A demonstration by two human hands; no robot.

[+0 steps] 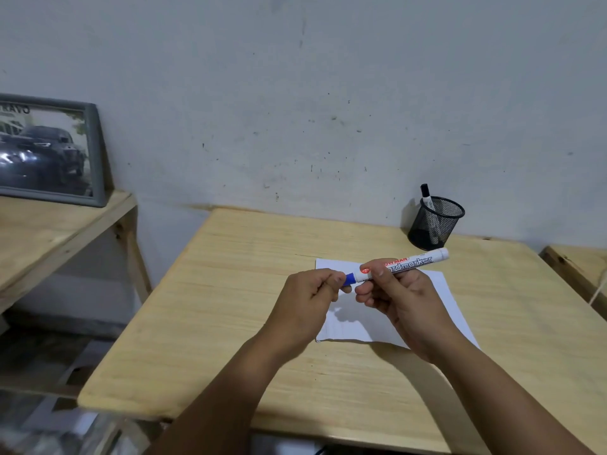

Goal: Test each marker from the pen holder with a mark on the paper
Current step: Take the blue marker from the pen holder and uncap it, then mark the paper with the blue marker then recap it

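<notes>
A white board marker (414,261) with a blue cap (348,278) hangs level above the white paper (437,300). My right hand (397,297) grips the marker's barrel. My left hand (312,290) pinches the blue cap at the marker's left end. The cap looks seated on the barrel. At the back right of the table stands a black mesh pen holder (435,223) with a black-capped marker (427,197) sticking out of it. No mark shows on the visible part of the paper.
The light wooden table (249,310) abuts a grey wall. A framed car picture (49,149) leans on a lower wooden shelf at the left. Another wooden surface (578,261) sits at the right edge.
</notes>
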